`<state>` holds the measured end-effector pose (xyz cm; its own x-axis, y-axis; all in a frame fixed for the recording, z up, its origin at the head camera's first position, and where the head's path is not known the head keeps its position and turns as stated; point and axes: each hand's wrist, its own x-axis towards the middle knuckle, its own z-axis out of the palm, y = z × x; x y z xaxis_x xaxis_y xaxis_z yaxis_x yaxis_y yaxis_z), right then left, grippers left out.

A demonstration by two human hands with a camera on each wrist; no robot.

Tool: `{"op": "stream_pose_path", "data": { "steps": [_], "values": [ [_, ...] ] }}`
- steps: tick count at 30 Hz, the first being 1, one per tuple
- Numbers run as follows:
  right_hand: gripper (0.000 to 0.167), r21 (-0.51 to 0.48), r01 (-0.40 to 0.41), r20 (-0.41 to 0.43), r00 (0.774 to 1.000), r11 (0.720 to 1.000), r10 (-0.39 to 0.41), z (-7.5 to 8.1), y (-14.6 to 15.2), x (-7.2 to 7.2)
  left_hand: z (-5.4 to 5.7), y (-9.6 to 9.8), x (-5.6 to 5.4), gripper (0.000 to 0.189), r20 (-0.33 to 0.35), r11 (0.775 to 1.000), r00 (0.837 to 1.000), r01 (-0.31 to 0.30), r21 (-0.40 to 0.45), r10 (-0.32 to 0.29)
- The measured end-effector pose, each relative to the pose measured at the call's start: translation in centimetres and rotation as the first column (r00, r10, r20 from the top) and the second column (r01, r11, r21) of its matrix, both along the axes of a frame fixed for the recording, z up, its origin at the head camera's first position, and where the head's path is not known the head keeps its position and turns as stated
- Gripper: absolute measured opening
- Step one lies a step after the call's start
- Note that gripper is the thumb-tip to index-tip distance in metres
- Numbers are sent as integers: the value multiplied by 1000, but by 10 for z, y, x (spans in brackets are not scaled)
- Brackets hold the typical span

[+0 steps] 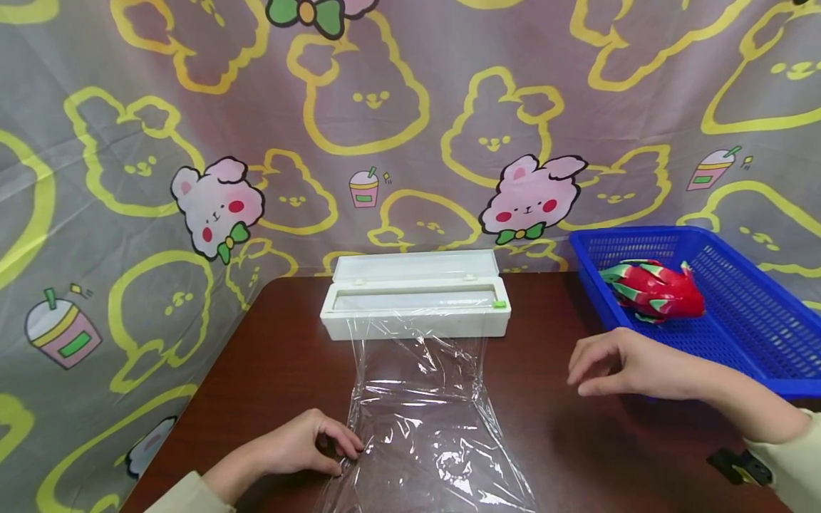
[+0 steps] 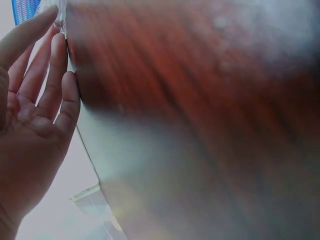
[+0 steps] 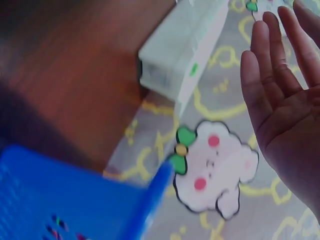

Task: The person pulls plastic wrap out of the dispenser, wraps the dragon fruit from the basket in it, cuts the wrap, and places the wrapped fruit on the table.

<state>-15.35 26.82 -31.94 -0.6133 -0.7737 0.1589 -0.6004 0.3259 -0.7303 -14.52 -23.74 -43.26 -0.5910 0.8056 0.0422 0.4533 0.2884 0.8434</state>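
A sheet of clear plastic wrap (image 1: 423,427) stretches from a white wrap dispenser box (image 1: 417,326) toward the front of the brown table. My left hand (image 1: 308,445) is at the film's left edge, fingertips touching it and thumb apart from the fingers. In the left wrist view those fingers (image 2: 57,75) look loosely extended, with film by their tips. My right hand (image 1: 641,367) hovers above the table just left of the blue basket (image 1: 744,356), its fingers relaxed and holding nothing. A red dragon fruit (image 1: 661,291) with green scales lies in the basket.
The dispenser's lid (image 1: 417,266) stands raised at the back, and a green slider (image 1: 499,304) sits at its right end. Behind the table (image 1: 276,356) hangs a grey patterned cloth (image 1: 410,128). The basket occupies the right side.
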Motion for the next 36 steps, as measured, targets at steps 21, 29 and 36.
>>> {"op": "stream_pose_path", "data": {
  "steps": [21, 29, 36],
  "values": [
    [26, 123, 590, -257, 796, 798, -548, 43, 95, -58, 1, 0, 0, 16, 47, 1000, 999, -6, 0, 6],
    [32, 233, 682, -347, 724, 693, -596, 49, 117, -86, 0, 0, 0, 16, 61, 1000, 998, -19, -8, 19],
    [50, 329, 724, -353, 690, 607, -632, 53, 137, -109, -1, 1, -1, 17, 79, 1000, 997, -24, -6, 24]
  ]
}}
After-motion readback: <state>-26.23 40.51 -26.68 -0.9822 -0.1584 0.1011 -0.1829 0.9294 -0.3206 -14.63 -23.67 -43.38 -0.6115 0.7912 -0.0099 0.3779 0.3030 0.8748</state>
